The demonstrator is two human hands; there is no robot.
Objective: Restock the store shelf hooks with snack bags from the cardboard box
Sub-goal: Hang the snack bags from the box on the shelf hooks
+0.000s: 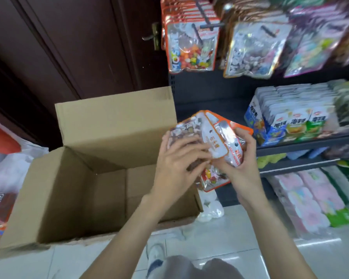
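Note:
An open cardboard box (73, 190) stands on the floor at the left, its inside looking bare. Over its right edge I hold a small bundle of orange-edged snack bags (212, 135). My left hand (177, 164) grips the bundle from the left, fingers curled over the front bag. My right hand (244, 158) holds the right side, thumb on the bags' top. Above, shelf hooks (211, 25) carry matching orange-edged bags of coloured candy (191, 47), with more hanging bags (254, 51) to their right.
A dark shelf unit (290, 146) at the right holds rows of packaged snacks (290, 117), with pink packs (306, 198) below. A dark wooden door (79, 47) stands behind the box. Bags in plastic (2, 178) lie at the far left. White tile floor (250, 258) lies underfoot.

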